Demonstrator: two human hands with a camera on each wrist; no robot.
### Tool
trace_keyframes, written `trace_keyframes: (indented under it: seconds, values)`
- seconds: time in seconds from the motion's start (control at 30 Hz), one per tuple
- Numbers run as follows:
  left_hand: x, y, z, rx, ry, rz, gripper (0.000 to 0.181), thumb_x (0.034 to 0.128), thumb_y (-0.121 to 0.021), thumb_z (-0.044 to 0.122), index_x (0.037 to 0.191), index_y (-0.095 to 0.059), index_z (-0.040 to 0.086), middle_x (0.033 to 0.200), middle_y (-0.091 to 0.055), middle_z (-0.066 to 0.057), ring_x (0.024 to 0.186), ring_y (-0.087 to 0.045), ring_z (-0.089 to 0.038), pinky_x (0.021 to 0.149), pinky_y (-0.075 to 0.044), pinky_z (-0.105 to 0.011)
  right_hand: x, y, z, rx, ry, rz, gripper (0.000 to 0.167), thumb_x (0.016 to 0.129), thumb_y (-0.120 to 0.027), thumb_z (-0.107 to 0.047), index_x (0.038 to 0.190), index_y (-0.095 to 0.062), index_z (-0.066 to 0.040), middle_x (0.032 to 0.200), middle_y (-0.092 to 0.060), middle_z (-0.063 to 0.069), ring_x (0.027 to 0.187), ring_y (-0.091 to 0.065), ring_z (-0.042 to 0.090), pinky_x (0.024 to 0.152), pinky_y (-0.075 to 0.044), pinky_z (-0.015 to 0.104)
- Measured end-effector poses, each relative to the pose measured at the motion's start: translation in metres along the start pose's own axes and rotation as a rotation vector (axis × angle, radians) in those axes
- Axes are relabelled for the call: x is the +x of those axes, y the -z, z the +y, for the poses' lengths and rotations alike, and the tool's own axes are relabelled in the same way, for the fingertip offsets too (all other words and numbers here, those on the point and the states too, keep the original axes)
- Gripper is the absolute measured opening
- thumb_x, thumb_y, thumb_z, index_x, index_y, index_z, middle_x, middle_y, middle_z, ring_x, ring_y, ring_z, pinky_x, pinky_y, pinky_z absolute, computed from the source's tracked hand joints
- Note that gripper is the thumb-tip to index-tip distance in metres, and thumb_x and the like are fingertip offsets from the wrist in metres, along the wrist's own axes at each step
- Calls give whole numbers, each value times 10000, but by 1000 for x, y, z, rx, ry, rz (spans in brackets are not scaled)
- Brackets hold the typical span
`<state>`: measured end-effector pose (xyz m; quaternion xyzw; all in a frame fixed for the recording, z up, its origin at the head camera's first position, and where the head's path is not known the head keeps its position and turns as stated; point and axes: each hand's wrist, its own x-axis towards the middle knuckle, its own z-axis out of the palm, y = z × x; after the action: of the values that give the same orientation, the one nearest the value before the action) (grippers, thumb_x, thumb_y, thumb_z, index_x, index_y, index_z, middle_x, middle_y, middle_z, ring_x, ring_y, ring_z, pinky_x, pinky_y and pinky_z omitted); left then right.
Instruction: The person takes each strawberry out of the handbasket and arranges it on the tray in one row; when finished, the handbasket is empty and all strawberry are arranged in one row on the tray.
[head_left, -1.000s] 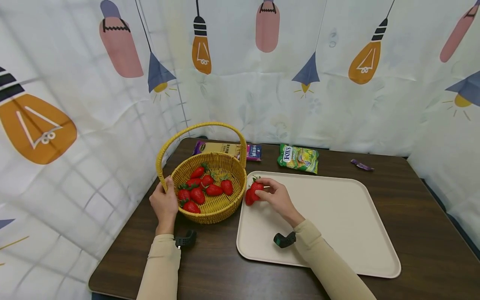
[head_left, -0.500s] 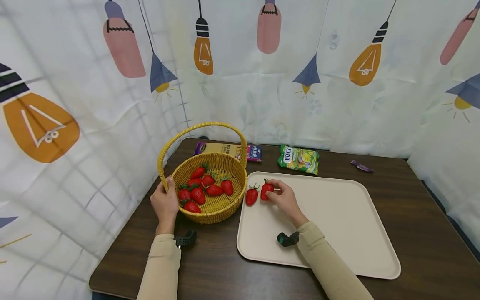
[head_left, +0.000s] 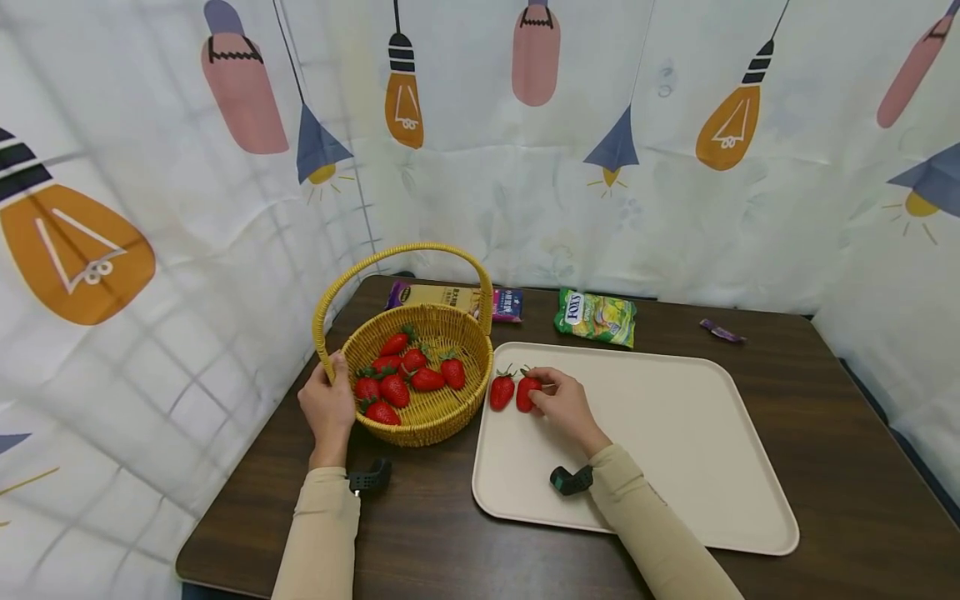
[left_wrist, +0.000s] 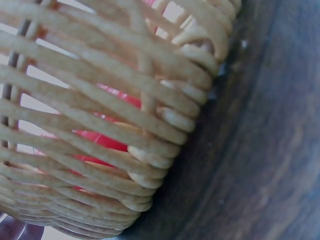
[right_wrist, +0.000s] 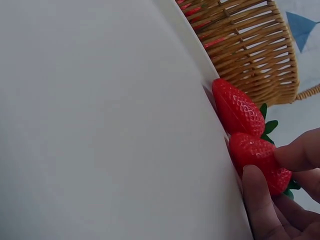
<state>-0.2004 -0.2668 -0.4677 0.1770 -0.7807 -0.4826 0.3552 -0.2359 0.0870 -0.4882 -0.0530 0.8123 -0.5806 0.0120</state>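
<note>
A yellow woven basket (head_left: 442, 429) with a tall arched handle stands on the left of the table, several red strawberries (head_left: 394, 390) lying inside it. My left hand (head_left: 328, 410) grips the basket at its left side, where the handle meets the rim. Between thumb and fingers, my right hand (head_left: 564, 406) pinches a strawberry (head_left: 528, 394) at the left end of the beige tray (head_left: 645, 450). Just left of it another strawberry (head_left: 502, 391) lies on the tray. In the right wrist view the held strawberry (right_wrist: 257, 159) is close beside the other strawberry (right_wrist: 237, 107).
Behind the basket lies a purple and gold snack packet (head_left: 435, 297). A green candy bag (head_left: 596, 317) sits behind the tray, and a small purple wrapped candy (head_left: 722, 331) is at the back right. Printed curtains (head_left: 480, 200) hang behind the dark table (head_left: 427, 533).
My right hand has moved the pinched strawberry rightward from the other strawberry, then slightly back left and nearer. The left hand has stayed on the basket.
</note>
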Motion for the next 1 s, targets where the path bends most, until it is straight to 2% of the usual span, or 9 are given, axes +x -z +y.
trace_keyframes:
  seconds: [0.17,0.37,0.8,1.0]
  values:
    - [0,1,0,4,-7,8,419,998,-538,370,1204,-687,37,985,-689,-224,893,-603,-380,855,-438,-498,0,0,0,-24,7,-14,321,850,-644,-20,1161,-696,-75,1047,-677,116,694,-659,165,594,-539,308]
    - [0,0,1,-3,-6,8,428,1000,-528,384,1204,-689,44,960,-689,-214,859,-598,-368,843,-440,-489,-1,1,-1,-13,16,-13,290,853,-655,-22,1134,-709,-71,1080,-606,134,712,-674,170,615,-549,316]
    - [0,-1,2,-13,7,15,433,994,-538,387,1201,-691,39,989,-691,-217,943,-611,-386,879,-440,-511,0,0,1,33,28,-15,288,866,-664,-23,1153,-682,-53,1110,-659,149,769,-687,190,629,-563,311]
    - [0,-1,1,-4,4,18,440,997,-528,394,1202,-690,39,973,-690,-218,928,-610,-385,877,-439,-512,0,1,0,44,36,36,321,907,-632,-47,1228,-636,-35,1147,-638,165,752,-689,217,624,-563,305]
